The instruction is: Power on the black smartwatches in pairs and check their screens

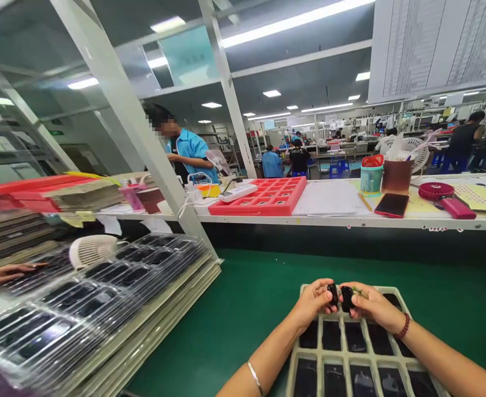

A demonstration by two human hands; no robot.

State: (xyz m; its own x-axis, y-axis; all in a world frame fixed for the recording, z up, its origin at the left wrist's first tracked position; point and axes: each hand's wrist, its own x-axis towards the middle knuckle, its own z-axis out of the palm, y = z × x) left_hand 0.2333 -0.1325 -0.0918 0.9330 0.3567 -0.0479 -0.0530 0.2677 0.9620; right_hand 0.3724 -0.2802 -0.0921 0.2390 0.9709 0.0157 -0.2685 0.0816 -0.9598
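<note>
My left hand (318, 300) pinches a small black piece (332, 294) between thumb and fingers. In my right hand (369, 303) is another small black piece (347, 298), held close beside the first with a narrow gap between them. What kind of parts they are I cannot make out. Both hands are above the far rows of a pale compartment tray (350, 355). Dark flat pieces (356, 337) lie in its compartments, some covered by my hands and forearms.
Stacked trays with clear plastic covers (143, 309) fill the left, a white fan (94, 251) behind them. Another person's hand (11, 273) reaches in there. On the shelf are a red tray (263, 197), papers (329, 197), a phone (392, 204) and a pink handheld fan (445, 198). The green tabletop (243, 309) extends around.
</note>
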